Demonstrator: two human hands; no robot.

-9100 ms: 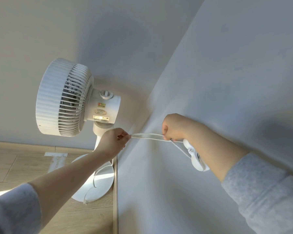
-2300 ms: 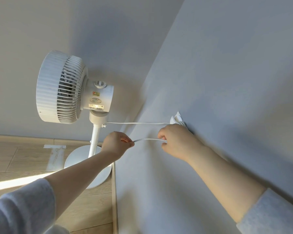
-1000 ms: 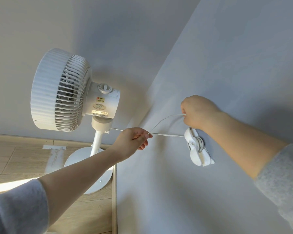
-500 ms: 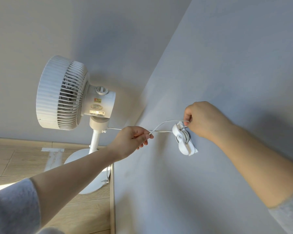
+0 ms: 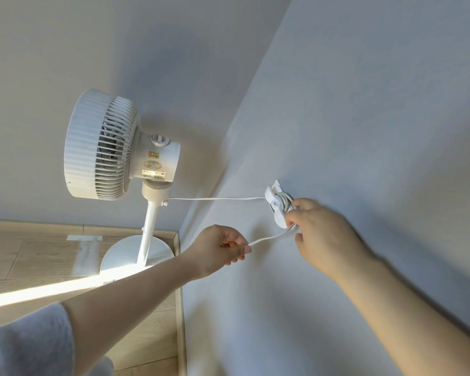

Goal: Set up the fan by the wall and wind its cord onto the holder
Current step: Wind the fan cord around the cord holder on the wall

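Observation:
A white pedestal fan [image 5: 111, 147] stands on its round base [image 5: 125, 253] in the corner of the room. Its white cord [image 5: 217, 198] runs taut from the fan's neck to a white cord holder [image 5: 276, 204] fixed on the right wall, where several turns are wound. My right hand [image 5: 320, 234] is at the lower side of the holder, pinching the cord there. From it a loose length of cord [image 5: 269, 237] leads down-left to my left hand [image 5: 217, 251], which pinches it between thumb and fingers.
Two grey-white walls [image 5: 364, 131] meet in a corner behind the fan. A wooden floor [image 5: 38, 261] with a skirting board runs along the walls, and a bright strip of sunlight [image 5: 52, 289] crosses it. A taped patch [image 5: 84, 237] lies left of the base.
My right hand has come from above the holder round to its lower side, carrying the cord around it. My left hand has dropped lower, still holding the cord.

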